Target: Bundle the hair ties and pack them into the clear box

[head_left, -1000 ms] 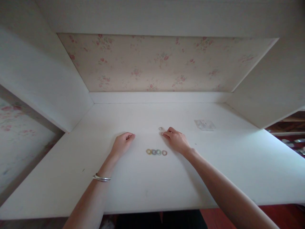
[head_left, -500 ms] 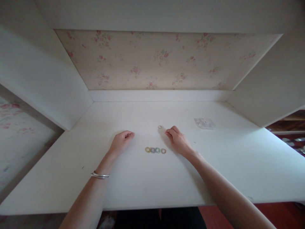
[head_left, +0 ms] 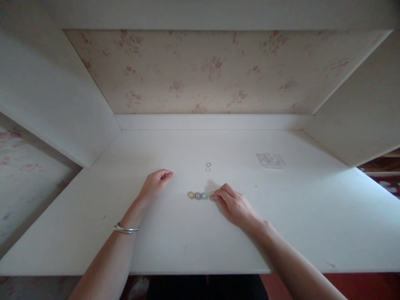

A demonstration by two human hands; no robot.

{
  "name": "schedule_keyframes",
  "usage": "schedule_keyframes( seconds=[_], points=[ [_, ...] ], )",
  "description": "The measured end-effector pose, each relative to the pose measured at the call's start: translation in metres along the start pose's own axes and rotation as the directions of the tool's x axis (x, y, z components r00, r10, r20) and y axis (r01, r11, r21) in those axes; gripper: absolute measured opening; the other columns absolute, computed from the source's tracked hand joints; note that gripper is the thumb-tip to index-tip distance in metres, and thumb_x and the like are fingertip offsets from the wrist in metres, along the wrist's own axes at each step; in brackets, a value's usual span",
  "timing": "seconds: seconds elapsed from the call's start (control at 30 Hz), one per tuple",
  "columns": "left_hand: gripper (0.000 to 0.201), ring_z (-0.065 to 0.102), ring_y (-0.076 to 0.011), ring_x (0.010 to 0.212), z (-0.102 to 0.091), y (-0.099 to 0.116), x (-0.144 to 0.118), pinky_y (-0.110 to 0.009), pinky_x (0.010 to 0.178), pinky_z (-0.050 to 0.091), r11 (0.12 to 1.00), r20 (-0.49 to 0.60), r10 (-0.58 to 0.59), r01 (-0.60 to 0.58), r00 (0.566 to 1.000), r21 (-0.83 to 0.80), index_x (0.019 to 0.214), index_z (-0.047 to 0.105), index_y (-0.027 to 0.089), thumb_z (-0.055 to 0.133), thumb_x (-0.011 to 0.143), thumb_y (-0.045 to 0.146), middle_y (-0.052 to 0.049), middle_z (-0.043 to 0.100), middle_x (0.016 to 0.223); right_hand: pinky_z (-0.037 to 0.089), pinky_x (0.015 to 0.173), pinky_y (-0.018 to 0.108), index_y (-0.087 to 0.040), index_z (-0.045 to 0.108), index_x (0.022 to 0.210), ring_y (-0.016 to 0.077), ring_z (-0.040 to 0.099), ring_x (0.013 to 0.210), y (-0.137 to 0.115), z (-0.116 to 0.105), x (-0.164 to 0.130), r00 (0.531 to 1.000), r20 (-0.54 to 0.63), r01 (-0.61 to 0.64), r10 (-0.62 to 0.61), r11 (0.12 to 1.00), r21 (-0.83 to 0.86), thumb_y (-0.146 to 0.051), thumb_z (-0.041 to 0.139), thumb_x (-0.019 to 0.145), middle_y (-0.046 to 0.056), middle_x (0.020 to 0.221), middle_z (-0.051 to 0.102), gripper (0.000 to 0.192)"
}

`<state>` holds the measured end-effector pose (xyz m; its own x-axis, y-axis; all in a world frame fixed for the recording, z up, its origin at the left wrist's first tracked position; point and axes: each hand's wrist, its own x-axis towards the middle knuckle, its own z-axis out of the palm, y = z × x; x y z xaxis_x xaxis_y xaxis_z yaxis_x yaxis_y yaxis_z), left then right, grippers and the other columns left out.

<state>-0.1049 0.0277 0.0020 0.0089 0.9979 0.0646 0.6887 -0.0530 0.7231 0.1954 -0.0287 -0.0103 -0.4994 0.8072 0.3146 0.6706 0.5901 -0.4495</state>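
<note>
My right hand is closed in a pinch, its fingertips on a pinkish ring-shaped band at the right end of a short row. Beside that band lie a green band, a greyish-purple band and a yellow band, close together. Farther back, two thin rings, one dark and one pale, rest one behind the other. My left hand rests on the tabletop left of the row, fingers curled and thumb against the index finger. Nothing shows in it.
A clear plastic packet lies at the back right of the white tabletop. White side panels and a back ledge enclose the surface. Small dark marks dot it on both sides.
My right hand has come nearer to me, from beside the rear ring to the row's right end. Two rings now show at the back where one showed. My left hand has hardly moved.
</note>
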Motion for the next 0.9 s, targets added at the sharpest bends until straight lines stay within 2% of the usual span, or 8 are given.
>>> schedule_keyframes(
  seconds=[0.33, 0.6, 0.9],
  points=[
    [0.041, 0.058, -0.0164, 0.068, -0.0002, 0.0003, -0.0004, -0.024, 0.061, 0.039, 1.000, -0.013, -0.005, 0.005, 1.000, 0.026, 0.084, 0.068, 0.019, 0.047, 0.082, 0.054, 0.001, 0.066, 0.072, 0.049, 0.072, 0.027, -0.020, 0.058, 0.100, 0.0134, 0.060, 0.080, -0.0017, -0.0021, 0.0020, 0.999, 0.042, 0.024, -0.025, 1.000, 0.007, -0.023, 0.036, 0.096, 0.006, 0.097, 0.058, 0.022],
    [0.041, 0.057, -0.0157, 0.065, -0.0002, 0.0003, -0.0002, -0.024, 0.059, 0.038, 0.999, -0.017, -0.016, 0.017, 1.000, 0.036, 0.084, 0.068, 0.019, 0.047, 0.082, 0.054, 0.001, 0.065, 0.070, 0.047, 0.068, 0.027, -0.020, 0.059, 0.099, 0.0133, 0.058, 0.075, -0.0043, -0.0018, 0.0035, 0.999, 0.043, 0.034, -0.031, 0.998, -0.059, -0.020, 0.038, 0.095, 0.005, 0.093, 0.058, 0.021],
    [0.040, 0.058, -0.0159, 0.067, 0.0001, -0.0003, 0.0000, -0.024, 0.060, 0.039, 0.999, -0.027, -0.023, 0.024, 0.999, 0.031, 0.084, 0.068, 0.019, 0.047, 0.081, 0.054, 0.001, 0.065, 0.070, 0.049, 0.073, 0.028, -0.020, 0.059, 0.098, 0.0130, 0.059, 0.078, -0.0050, -0.0063, 0.0032, 0.999, 0.037, -0.037, 0.033, 0.993, 0.109, -0.021, 0.036, 0.096, 0.006, 0.097, 0.057, 0.023]
  ],
)
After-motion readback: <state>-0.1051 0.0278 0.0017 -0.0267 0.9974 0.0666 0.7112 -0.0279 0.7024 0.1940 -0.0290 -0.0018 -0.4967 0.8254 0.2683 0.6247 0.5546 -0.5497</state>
